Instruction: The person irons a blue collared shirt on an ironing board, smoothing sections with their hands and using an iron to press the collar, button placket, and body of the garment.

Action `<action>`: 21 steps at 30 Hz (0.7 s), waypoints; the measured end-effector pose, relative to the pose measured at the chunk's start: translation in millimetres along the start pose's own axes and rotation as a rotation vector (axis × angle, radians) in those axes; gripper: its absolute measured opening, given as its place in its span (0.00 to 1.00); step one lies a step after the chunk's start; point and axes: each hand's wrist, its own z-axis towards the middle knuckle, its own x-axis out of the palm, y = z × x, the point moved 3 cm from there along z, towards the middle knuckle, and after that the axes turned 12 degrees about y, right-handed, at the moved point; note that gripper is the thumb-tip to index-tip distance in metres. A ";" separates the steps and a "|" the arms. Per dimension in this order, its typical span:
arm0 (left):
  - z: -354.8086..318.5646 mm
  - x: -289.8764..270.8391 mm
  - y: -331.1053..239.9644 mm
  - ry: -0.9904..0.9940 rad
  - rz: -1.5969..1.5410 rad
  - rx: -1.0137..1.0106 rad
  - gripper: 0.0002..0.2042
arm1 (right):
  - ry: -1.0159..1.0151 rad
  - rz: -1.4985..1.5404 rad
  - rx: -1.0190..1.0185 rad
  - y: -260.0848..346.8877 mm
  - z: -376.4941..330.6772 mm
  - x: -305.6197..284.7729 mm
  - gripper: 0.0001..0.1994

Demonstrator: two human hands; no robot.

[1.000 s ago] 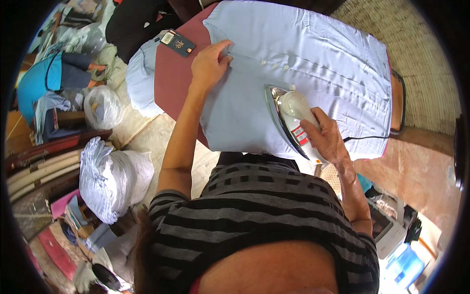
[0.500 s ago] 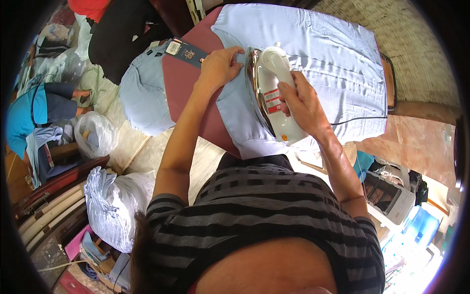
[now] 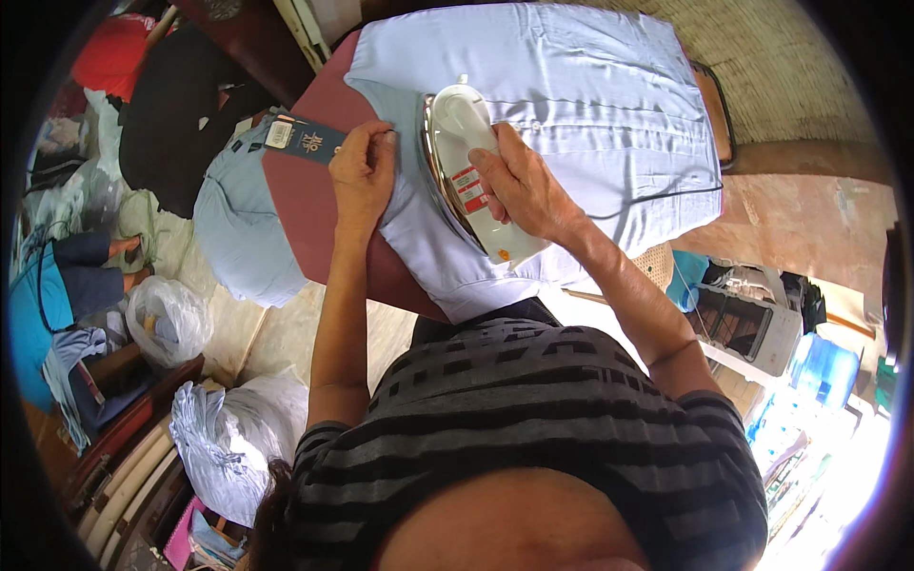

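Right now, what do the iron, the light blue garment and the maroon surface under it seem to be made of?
The iron looks like smooth, pale moulded plastic, with a mirror-bright, probably metal edge. The garment seems thin cloth, slightly sheened, judging by its fine creases; fibre unclear. The maroon surface shows no gloss: perhaps matte cloth.
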 end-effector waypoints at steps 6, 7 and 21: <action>8.8 8.7 -32.6 0.084 0.118 -0.004 0.06 | -0.083 -0.154 0.078 -26.4 -74.5 -47.7 0.14; 11.5 18.8 -42.9 0.079 0.162 0.111 0.07 | -0.130 -0.166 0.082 -32.0 -88.2 -58.7 0.14; -0.7 147.2 -53.5 0.276 0.864 0.123 0.28 | -0.341 -1.148 -0.715 -88.9 -81.2 -154.3 0.12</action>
